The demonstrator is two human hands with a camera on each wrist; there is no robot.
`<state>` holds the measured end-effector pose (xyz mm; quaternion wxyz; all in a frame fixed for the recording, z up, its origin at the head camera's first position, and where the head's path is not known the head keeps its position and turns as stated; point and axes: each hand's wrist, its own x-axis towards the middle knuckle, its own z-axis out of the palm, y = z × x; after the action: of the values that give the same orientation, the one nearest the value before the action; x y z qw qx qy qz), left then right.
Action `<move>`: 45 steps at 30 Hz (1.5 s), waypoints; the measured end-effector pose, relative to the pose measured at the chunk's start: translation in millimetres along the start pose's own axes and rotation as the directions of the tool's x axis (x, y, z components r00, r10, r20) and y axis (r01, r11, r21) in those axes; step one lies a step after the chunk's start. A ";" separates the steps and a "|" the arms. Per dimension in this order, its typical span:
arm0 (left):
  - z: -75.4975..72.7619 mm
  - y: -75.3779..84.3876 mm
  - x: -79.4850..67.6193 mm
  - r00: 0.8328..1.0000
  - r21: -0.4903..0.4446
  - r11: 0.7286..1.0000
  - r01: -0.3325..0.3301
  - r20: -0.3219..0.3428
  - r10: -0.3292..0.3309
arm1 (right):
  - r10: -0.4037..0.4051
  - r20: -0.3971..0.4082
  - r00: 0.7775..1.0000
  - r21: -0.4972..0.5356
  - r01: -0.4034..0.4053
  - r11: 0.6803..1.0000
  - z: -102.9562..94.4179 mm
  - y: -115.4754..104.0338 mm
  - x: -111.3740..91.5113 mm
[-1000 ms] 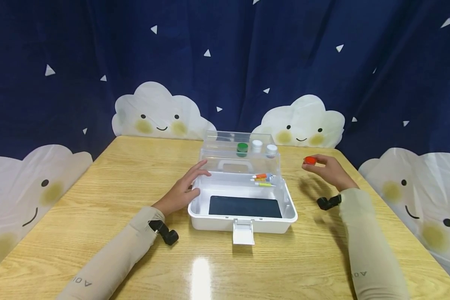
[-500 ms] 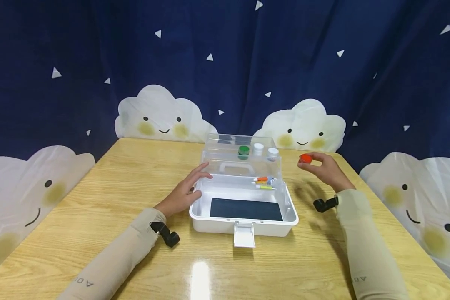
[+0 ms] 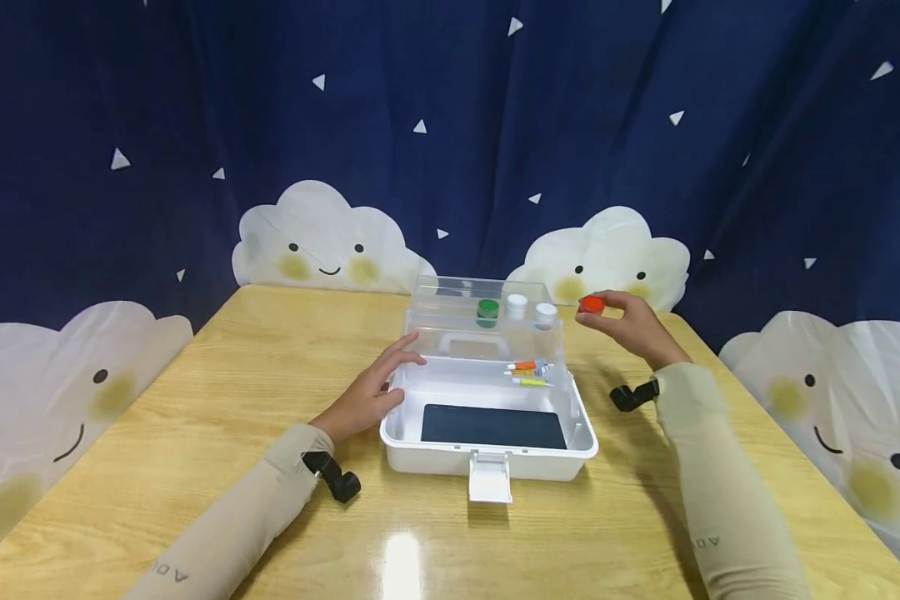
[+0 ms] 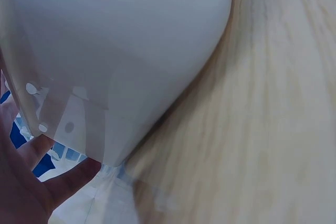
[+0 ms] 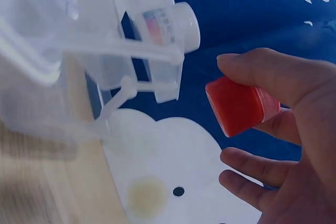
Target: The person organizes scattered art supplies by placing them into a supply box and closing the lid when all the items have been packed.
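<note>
A white storage box (image 3: 487, 460) with a clear lid stands open on the table, its front latch (image 3: 490, 479) hanging down. My left hand (image 3: 363, 398) rests at the box's left side, fingers loosely spread and touching its edge. My right hand (image 3: 637, 327) pinches a small red-lidded jar (image 3: 592, 305) between thumb and fingers, in the air right of the lid; the right wrist view shows the jar's red bottom and side (image 5: 235, 106). A green-lidded jar (image 3: 487, 312) and two white-lidded jars (image 3: 516, 306) stand in the clear tray part. Several paint tubes (image 3: 528, 375) lie inside the box.
A dark flat panel (image 3: 492, 426) lies on the box floor. The wooden table (image 3: 150, 442) extends around the box. Behind it hangs a dark blue curtain (image 3: 390, 75) printed with white clouds.
My right hand has moved left and a little up, bringing the red-lidded jar closer to the clear lid and the white-lidded jars. My left hand stays at the box's left side.
</note>
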<state>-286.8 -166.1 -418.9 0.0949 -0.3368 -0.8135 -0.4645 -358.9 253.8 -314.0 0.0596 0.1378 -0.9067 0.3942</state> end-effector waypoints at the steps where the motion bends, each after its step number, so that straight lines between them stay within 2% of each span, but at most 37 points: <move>1: 0.4 1.7 -0.9 1.000 -0.005 1.000 0.004 0.000 -0.004 | 0.005 0.004 1.000 0.006 -0.005 1.000 1.0 -2.1 1.8; 8: -7.5 37.8 -5.2 1.000 -0.020 1.000 0.020 0.010 -0.020 | 0.002 0.037 0.999 -0.033 -0.001 0.999 5.6 -23.4 18.2; 12: -11.0 42.5 -3.6 1.000 -0.019 1.000 0.002 0.003 -0.002 | -0.010 0.049 0.999 -0.032 0.012 0.999 7.1 -37.2 27.4; 16: -12.0 42.0 -2.5 1.000 -0.020 1.000 -0.009 0.002 0.009 | -0.006 0.060 0.998 -0.008 0.007 1.000 10.2 -47.8 33.4; 24: -9.9 39.8 -5.5 1.000 -0.020 1.000 0.010 0.015 -0.009 | -0.015 0.095 0.995 0.023 0.012 1.000 24.0 -58.7 40.3; 34: -8.1 36.5 -6.9 1.000 -0.020 1.000 -0.022 0.003 0.022 | -0.038 0.125 0.991 -0.015 0.040 0.999 39.7 -78.2 53.5; 41: -6.8 36.0 -5.5 0.999 -0.032 0.999 -0.041 0.003 0.041 | -0.003 0.165 0.986 0.002 0.003 1.000 47.5 -89.8 57.9; 45: -5.8 35.3 -5.5 0.999 -0.030 0.998 -0.048 0.002 0.048 | -0.023 0.179 0.984 -0.009 0.025 1.000 54.3 -94.4 59.5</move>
<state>-261.1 -161.3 -393.9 0.0998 -0.3583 -0.7981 -0.4740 -387.6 140.5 -272.2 -0.0165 0.1833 -0.9088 0.3744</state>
